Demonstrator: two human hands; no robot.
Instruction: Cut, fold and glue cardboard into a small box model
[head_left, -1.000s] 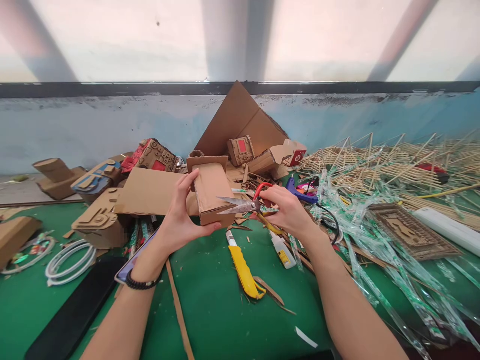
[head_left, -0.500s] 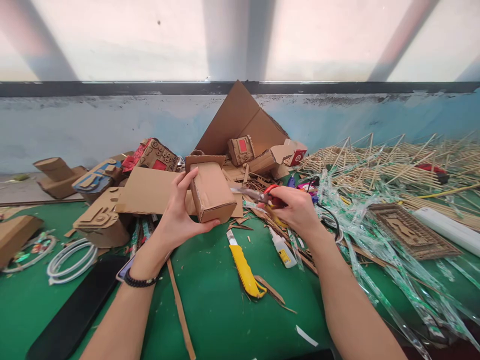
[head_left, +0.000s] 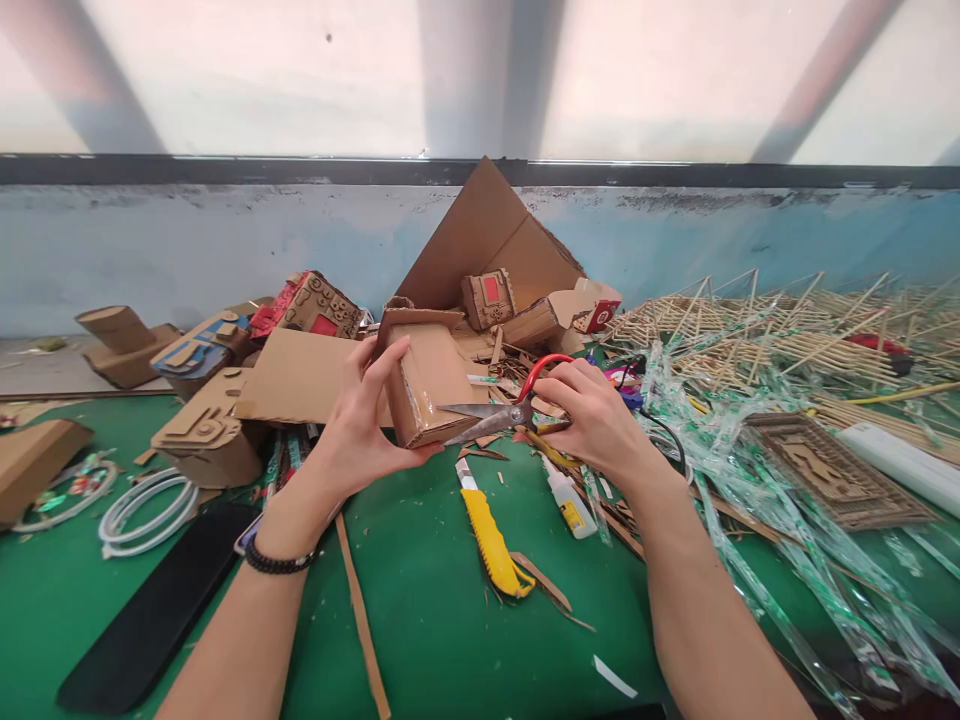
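A small brown cardboard box (head_left: 439, 375) is gripped in my left hand (head_left: 356, 425), thumb under its lower edge and fingers over its left side. The box is tilted, with a raised cardboard rim at its far end and a shiny strip near its lower edge. My right hand (head_left: 589, 420) grips scissors (head_left: 517, 410) with red and yellow handles. Their blades are spread, and the tips lie at the box's lower right edge. Below the hands, a yellow utility knife (head_left: 491, 535) with its blade out rests on the green tabletop (head_left: 435, 620).
A small glue bottle (head_left: 571, 505) lies right of the knife. Cardboard models (head_left: 210, 430) and a white cable coil (head_left: 146, 515) are at left, near a black flat strip (head_left: 157, 610). Plastic wrap (head_left: 757, 500) and thin wooden sticks (head_left: 780, 335) spread across the right.
The scissors have opened, and their blades have swung down and left to the box's lower edge. My left hand has turned the box slightly. The view has shifted a little.
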